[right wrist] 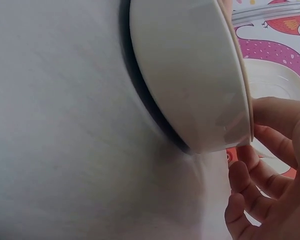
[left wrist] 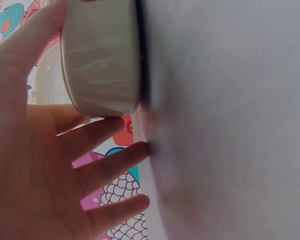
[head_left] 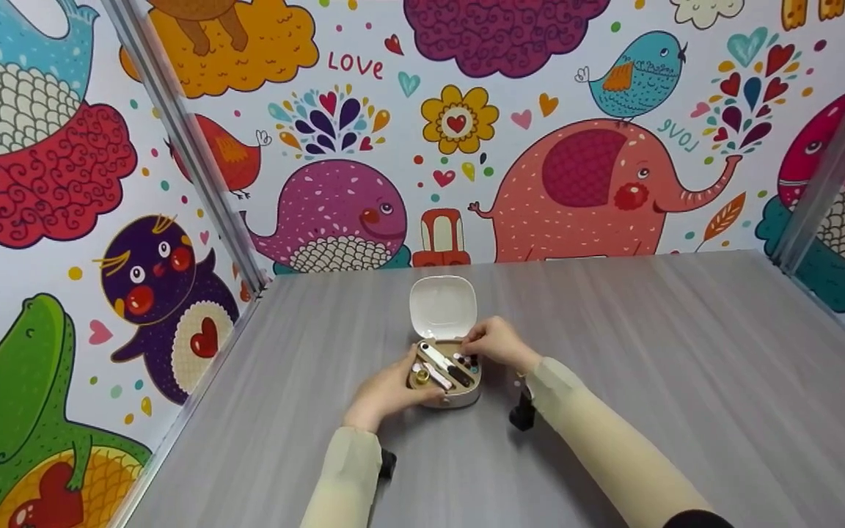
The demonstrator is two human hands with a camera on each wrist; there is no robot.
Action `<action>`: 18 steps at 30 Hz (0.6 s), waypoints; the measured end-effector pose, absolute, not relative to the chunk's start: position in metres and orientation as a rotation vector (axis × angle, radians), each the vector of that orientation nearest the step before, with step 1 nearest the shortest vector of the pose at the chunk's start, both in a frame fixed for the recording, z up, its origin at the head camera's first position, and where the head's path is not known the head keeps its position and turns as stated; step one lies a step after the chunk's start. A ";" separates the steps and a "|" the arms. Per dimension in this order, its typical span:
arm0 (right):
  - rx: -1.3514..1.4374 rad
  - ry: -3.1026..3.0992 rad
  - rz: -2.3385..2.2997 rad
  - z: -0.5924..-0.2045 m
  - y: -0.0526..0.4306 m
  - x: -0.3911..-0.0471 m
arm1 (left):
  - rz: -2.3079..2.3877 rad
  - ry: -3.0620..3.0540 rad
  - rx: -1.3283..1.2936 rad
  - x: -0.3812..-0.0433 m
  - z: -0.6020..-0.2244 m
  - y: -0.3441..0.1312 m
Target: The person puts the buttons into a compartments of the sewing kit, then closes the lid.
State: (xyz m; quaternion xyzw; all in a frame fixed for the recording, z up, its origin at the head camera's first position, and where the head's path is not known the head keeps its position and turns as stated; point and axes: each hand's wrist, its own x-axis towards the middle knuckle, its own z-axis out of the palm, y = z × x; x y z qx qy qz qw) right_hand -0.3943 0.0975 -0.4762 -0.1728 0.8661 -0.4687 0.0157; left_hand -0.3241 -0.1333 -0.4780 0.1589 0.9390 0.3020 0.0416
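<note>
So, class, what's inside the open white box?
A long white-and-black item, a slim pale item, a gold round piece and small dark pieces. The right hand covers the far right corner; anything beneath cannot be seen.

A white box sits upright, its rounded lid open at twelve o'clock. Inside, a white-and-black stick slants from eleven to four, a round gold piece at nine, small bits at two.

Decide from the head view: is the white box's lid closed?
No, the lid stands raised at the far side of the box, whose inside is open to view.
</note>
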 end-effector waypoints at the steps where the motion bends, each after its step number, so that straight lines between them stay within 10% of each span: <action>1: -0.545 2.698 -1.458 -0.477 0.098 -0.394 | 0.927 2.872 0.480 -0.324 -0.478 -0.133; 18: -0.469 2.641 -1.509 -0.473 0.108 -0.390 | 0.925 2.880 0.499 -0.324 -0.478 -0.134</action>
